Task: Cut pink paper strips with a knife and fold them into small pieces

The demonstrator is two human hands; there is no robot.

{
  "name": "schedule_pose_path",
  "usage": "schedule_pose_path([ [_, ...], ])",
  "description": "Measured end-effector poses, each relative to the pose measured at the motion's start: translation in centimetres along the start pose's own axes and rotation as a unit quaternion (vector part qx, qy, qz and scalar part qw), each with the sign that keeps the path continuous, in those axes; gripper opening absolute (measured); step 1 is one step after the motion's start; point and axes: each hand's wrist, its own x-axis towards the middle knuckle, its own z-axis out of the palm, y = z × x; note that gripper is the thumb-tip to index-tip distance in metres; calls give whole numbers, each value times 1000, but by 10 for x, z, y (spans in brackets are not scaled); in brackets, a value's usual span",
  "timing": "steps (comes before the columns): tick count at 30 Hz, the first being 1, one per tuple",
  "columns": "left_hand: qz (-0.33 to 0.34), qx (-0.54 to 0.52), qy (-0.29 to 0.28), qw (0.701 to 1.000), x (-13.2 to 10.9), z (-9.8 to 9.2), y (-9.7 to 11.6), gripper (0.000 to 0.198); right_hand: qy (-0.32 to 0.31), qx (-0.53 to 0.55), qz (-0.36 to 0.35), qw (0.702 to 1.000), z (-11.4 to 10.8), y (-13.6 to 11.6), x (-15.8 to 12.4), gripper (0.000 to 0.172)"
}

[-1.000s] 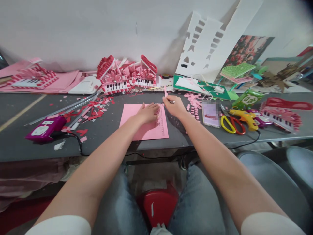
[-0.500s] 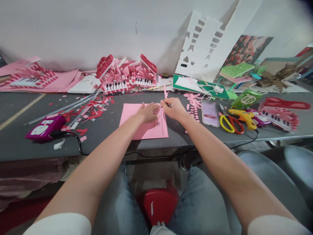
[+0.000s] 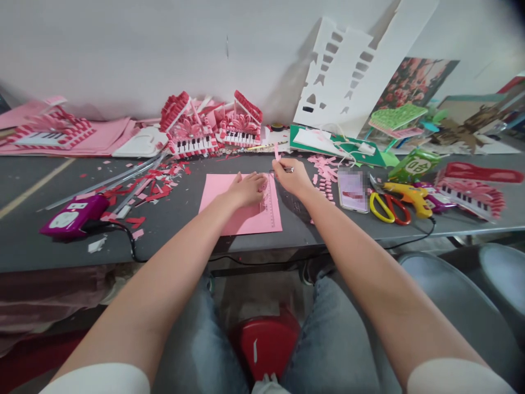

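Observation:
A pink paper sheet (image 3: pixel 229 202) lies on the grey table (image 3: pixel 172 230) in front of me. A clear ruler (image 3: pixel 269 203) rests along the sheet's right side. My left hand (image 3: pixel 246 189) lies flat on the ruler and sheet, fingers stretched out, pressing them down. My right hand (image 3: pixel 290 176) is closed at the far end of the ruler, gripping a thin tool whose pink tip (image 3: pixel 276 152) sticks up above the fingers; I cannot make out what kind of tool it is.
Red and pink scraps (image 3: pixel 143 186) and a purple device (image 3: pixel 71 214) with a black cord lie left. Paper piano models (image 3: pixel 197 131) stand at the back. To the right are small pink pieces (image 3: pixel 326 175), a phone (image 3: pixel 353 190), yellow-red scissors (image 3: pixel 388 208) and a yellow glue gun (image 3: pixel 406 194).
My right hand drew back along the ruler toward me half a second ago and has returned to the ruler's far end. My left hand has stayed in place.

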Motion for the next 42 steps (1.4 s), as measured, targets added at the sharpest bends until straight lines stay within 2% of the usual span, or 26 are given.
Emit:
schedule_pose_path([
  [7,-2,4,-3,1000,2,2,-3,66,-13,-32,-4,999,2,-5,1,48],
  [15,-11,3,-7,1000,1,1,0,68,-32,-95,-62,993,8,-4,-8,41],
  [19,-6,2,-5,1000,3,2,-2,69,-39,-99,-67,992,10,-6,-12,40],
  [27,1,-3,-16,1000,3,1,-2,70,-42,-57,-71,995,-7,-16,-22,46],
  [30,11,-6,-9,1000,2,0,-2,66,-58,-12,-41,997,-16,-10,-19,46],
  [33,9,-7,-4,1000,2,1,-3,68,-25,29,0,999,-18,-1,-12,47],
  [36,5,-10,-7,1000,3,2,-4,71,15,29,11,999,-13,4,-5,49],
  [42,1,-4,-12,1000,2,1,-2,70,-1,13,12,1000,0,5,3,49],
])
